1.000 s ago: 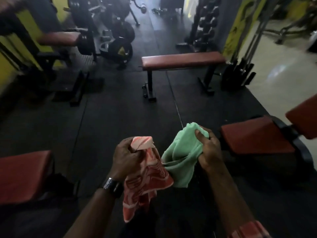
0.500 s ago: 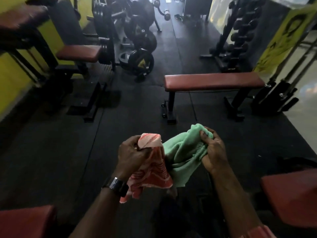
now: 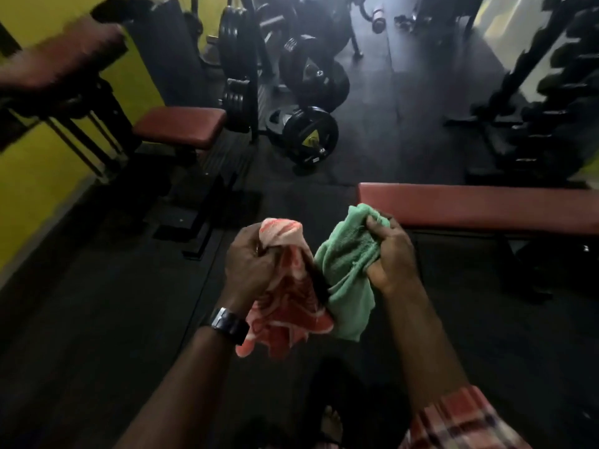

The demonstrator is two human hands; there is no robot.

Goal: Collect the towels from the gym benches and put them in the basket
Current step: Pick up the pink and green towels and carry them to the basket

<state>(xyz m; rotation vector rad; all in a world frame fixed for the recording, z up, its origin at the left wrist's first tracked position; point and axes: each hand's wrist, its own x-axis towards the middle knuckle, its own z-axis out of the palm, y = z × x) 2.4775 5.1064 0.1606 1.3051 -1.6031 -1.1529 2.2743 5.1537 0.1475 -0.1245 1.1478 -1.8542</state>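
Here left hand [image 3: 251,265] grips orange towel [image 3: 285,306], right hand [image 3: 390,257] green towel [image 3: 345,270].

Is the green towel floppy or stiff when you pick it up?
Probably floppy: the soft green cloth towel bunches in the right hand and its loose end hangs down. Likely light, since one hand holds it up.

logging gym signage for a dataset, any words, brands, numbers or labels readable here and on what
No text reads clearly in this view.
Weight plate: yellow mark, too blurred to read.
Wristwatch: nothing legible.
Orange towel: pattern only, no letters.
Green towel: plain.
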